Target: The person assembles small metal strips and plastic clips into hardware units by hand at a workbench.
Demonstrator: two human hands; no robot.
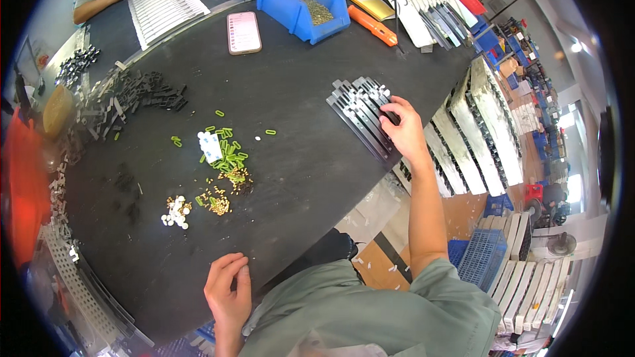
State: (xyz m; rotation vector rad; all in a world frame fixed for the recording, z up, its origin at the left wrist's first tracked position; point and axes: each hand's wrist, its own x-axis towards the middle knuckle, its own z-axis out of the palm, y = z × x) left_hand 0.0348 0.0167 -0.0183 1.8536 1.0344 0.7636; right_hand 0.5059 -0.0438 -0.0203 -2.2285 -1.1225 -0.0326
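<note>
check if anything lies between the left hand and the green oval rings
Yes: small gold-coloured pieces lie on the black tabletop between the left hand and the green oval rings, at their near edge.

Brn flr [377,271] shows past blk tbl [291,92], w/ bright windows [574,185] & lt [577,47] far R.
</note>
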